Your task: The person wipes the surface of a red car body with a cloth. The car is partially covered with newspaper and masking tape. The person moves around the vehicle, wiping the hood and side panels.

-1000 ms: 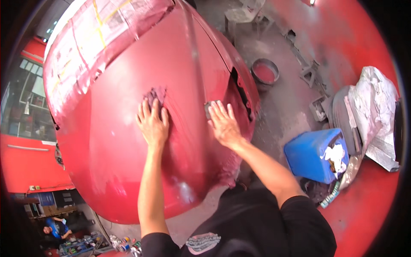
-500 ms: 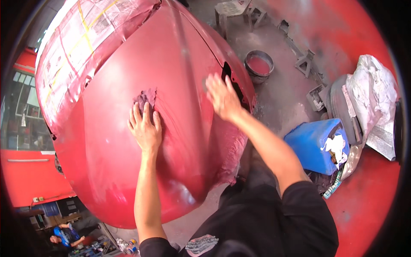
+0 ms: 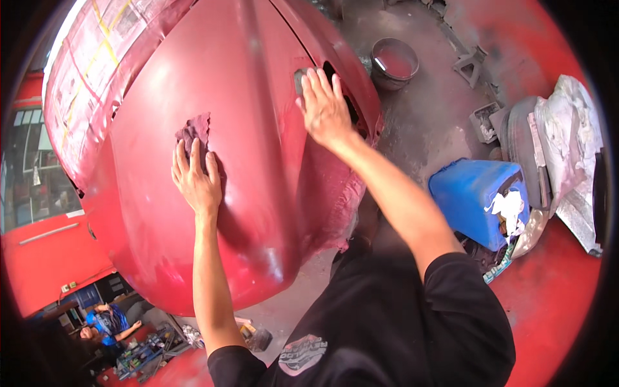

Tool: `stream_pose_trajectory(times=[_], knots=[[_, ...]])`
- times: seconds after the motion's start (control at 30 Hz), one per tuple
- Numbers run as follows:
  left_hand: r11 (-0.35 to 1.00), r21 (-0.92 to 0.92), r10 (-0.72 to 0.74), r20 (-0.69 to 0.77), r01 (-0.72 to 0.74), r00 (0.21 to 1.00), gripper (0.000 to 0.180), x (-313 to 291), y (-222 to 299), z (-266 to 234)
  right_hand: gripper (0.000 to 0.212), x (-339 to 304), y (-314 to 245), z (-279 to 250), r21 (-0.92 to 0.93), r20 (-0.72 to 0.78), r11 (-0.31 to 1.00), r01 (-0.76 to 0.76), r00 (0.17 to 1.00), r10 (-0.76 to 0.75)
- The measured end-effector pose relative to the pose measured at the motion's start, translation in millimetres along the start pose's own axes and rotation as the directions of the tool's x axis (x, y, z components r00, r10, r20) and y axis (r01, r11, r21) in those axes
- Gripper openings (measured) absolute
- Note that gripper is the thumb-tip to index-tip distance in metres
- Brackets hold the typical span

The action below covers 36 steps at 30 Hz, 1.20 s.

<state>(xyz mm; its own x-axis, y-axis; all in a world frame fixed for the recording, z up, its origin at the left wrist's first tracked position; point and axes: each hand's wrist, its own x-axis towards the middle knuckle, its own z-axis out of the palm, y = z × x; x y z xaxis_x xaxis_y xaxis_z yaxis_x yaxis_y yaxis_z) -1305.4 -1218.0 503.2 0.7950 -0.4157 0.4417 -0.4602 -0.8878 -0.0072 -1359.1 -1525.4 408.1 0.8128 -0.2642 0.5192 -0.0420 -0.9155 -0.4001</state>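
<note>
A matte red car hood (image 3: 193, 71) fills the middle of the view, smooth and slightly shiny in places. My left hand (image 3: 196, 180) rests on its left-centre with fingers extended, pressing a crumpled dark purple cloth (image 3: 196, 127) against the surface. The cloth's frayed edge sticks out beyond the fingertips. Farther right, my right hand (image 3: 325, 116) lies near the hood's side edge, fingers straight and close together. Under those fingers a small grey pad (image 3: 299, 81) shows, probably a sanding pad; most of it is hidden. A dark headlight opening (image 3: 351, 108) lies just right of that hand.
Masking sheets with yellow tape (image 3: 90, 77) cover the windshield area. A bucket of reddish liquid (image 3: 394, 59) stands on the floor beyond the car. To the right are a blue plastic container (image 3: 474, 197) and a white plastic-wrapped bundle (image 3: 570, 135). Another person (image 3: 109, 322) is at lower left.
The whole view has shifted, so the car and floor things sit higher in it. My left hand and the cloth have slid slightly left on the hood. My right hand stays beside the headlight opening.
</note>
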Motion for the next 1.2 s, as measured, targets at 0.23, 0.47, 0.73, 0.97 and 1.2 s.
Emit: stream_pose_trajectory(times=[0.23,0.47,0.73,0.97,1.2], knots=[[1.000,0.021,0.000,-0.019,0.000,1.000,0.044,-4.1,-7.6,-0.5,0.049,-26.9,-9.5,-24.6,-0.020,0.121,0.981,0.193,0.974,-0.189],[0.999,0.038,0.014,-0.047,-0.012,0.999,0.046,-2.6,-13.4,5.7,0.056,-92.5,-60.9,-21.4,0.013,0.142,0.993,0.114,0.983,-0.115],[0.999,0.019,0.032,-0.012,-0.031,0.999,0.046,2.7,4.5,5.9,0.050,-15.2,7.6,-10.0,-0.060,0.041,0.991,0.120,0.992,-0.118],[1.000,0.020,-0.008,-0.020,0.008,1.000,0.046,-9.8,-13.9,2.0,0.054,-91.4,-57.9,-14.0,0.155,0.172,0.969,0.193,0.960,-0.219],[1.000,-0.006,-0.023,-0.022,0.023,0.999,0.047,0.6,-3.0,0.1,0.055,31.8,-15.4,15.7,0.006,0.030,0.997,0.073,0.997,-0.073]])
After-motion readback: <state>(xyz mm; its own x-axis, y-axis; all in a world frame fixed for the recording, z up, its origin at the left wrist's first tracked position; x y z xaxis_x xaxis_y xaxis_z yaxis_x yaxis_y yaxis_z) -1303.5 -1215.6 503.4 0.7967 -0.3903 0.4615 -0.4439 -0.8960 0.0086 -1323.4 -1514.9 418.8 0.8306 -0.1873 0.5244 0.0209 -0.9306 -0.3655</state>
